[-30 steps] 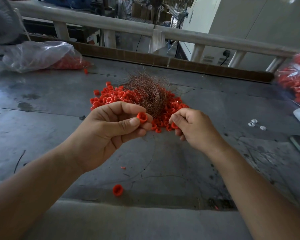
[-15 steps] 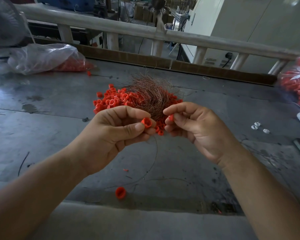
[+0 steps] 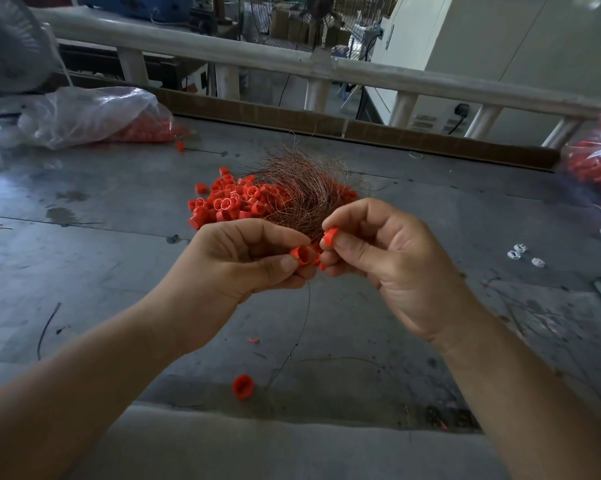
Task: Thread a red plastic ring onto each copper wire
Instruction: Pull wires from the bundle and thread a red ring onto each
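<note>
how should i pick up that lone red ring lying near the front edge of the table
Pinch the lone red ring across its outer wall with thumb and forefinger, coming straight down from above. It is a short round piece lying alone on the table, so both sides look free. A thin wire runs just right of it.

Lifts the right hand (image 3: 396, 268) off the pile of red rings (image 3: 229, 206), knuckles-up there 1 s ago. Turns the palm toward the camera. Pinches 1 red ring (image 3: 329, 236) between thumb and forefinger, clear of the pile. Brings it just beside the left-hand ring (image 3: 301, 255), nearer than 0.5 s ago.
</note>
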Demonstrator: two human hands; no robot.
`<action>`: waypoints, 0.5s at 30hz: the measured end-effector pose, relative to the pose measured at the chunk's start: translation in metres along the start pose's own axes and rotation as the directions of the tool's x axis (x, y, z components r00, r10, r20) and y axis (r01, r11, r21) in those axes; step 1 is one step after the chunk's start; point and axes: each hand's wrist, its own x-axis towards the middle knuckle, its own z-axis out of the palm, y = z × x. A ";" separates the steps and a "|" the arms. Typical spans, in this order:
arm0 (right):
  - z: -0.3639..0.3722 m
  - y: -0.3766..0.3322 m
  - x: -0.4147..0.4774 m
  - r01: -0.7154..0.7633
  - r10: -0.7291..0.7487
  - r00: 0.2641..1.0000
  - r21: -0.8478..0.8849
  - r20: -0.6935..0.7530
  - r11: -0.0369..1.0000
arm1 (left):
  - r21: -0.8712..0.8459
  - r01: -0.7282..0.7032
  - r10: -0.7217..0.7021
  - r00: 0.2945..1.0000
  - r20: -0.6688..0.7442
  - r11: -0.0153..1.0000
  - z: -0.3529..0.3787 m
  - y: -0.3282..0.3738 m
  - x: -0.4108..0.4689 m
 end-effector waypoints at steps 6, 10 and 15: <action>0.002 -0.001 -0.001 0.001 -0.002 0.999 0.024 0.037 1.000 | 0.021 -0.003 0.003 1.000 -0.007 1.000 0.000 0.000 0.000; 0.004 0.000 -0.001 -0.002 0.002 1.000 -0.018 0.012 1.000 | 0.009 0.000 0.000 1.000 -0.012 1.000 0.001 0.000 0.000; 0.008 0.002 -0.002 0.103 -0.110 0.993 -0.171 -0.030 0.980 | 0.022 -0.013 0.013 0.999 -0.037 1.000 0.002 0.002 0.000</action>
